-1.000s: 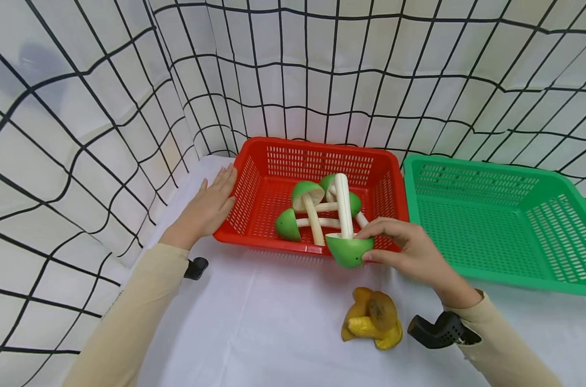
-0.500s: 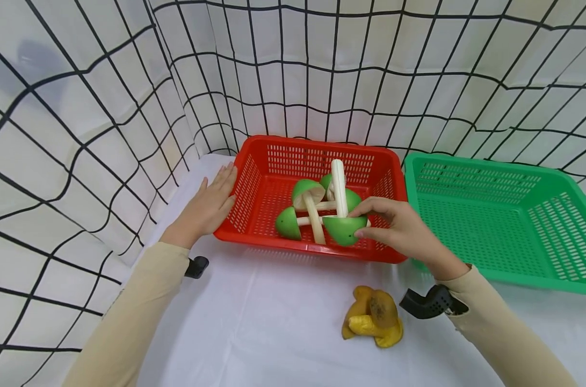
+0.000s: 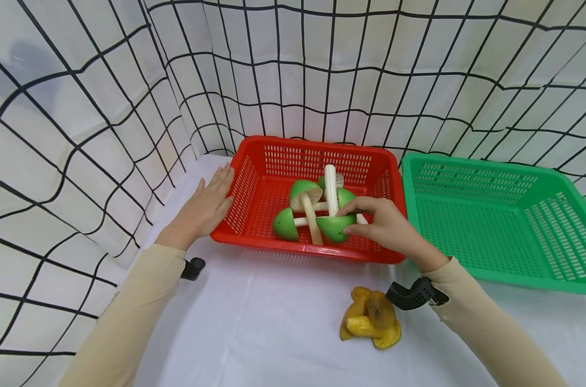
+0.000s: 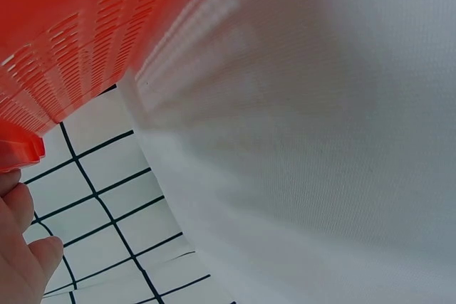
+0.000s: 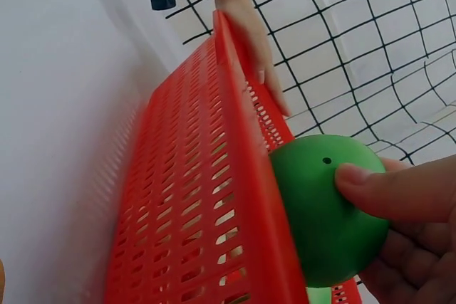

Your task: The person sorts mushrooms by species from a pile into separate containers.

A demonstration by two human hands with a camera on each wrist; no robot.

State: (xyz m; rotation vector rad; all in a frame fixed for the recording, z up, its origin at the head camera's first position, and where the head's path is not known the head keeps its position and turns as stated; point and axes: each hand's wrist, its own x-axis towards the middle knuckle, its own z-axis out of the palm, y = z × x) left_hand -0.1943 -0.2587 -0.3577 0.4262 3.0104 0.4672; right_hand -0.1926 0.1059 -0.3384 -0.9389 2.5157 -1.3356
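Green mushroom point(image 3: 335, 227) pinched by right hand point(image 3: 386, 228) – left hand point(image 3: 203, 209) seemingly flat against red basket point(image 3: 317, 148)

Head view looks down from above; both wrist views sit close, sharing the red basket point(image 3: 254, 239).

1. Green-capped, white-stemmed plastic toy mushrooms point(image 3: 334, 215): 4, all in/over red basket.
2. Yellow-brown toy mushrooms point(image 3: 370, 320): approx. 2–3, clumped; can't tell exactly.
3. Perforated plastic baskets: 2 — 1 red point(image 3: 254, 177), 1 green point(image 3: 491, 215).
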